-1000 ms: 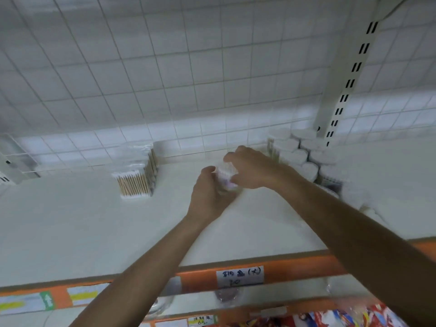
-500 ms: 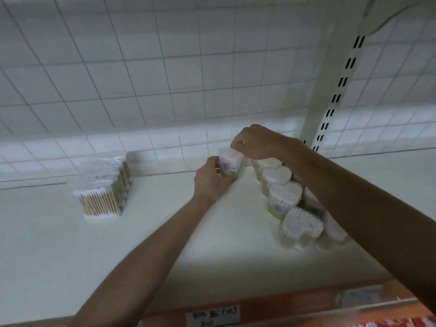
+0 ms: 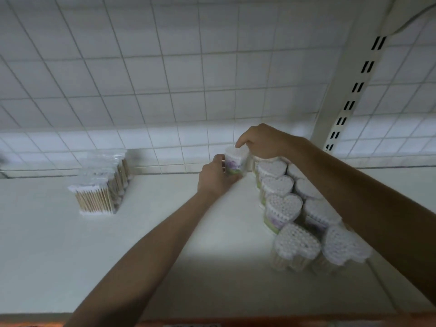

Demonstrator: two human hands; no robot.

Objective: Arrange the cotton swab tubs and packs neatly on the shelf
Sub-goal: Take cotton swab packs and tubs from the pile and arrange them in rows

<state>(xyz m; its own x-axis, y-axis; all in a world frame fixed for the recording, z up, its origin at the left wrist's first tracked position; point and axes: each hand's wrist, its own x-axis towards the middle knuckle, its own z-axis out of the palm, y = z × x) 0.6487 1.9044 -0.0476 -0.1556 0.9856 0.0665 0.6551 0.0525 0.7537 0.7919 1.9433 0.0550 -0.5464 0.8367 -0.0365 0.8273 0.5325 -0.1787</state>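
A clear cotton swab tub (image 3: 234, 162) with a purple and green label stands at the back of the white shelf (image 3: 59, 256), by the tiled wall. My left hand (image 3: 215, 177) grips its front side. My right hand (image 3: 262, 142) holds its lid from above with curled fingers. To the right, two rows of heart-shaped swab tubs (image 3: 283, 206) run from the wall toward the shelf front; my right forearm crosses over them. A row of clear swab packs (image 3: 98, 197) with wooden sticks stands at the left.
A white slotted upright (image 3: 349, 100) rises at the back right behind the tubs. The shelf's orange front edge (image 3: 283, 323) shows along the bottom. Bare shelf lies between the packs and the tubs.
Both hands carried the tub away from me to the back wall, at the head of the tub rows. The view tilted up, so the orange edge and price labels dropped out of sight.
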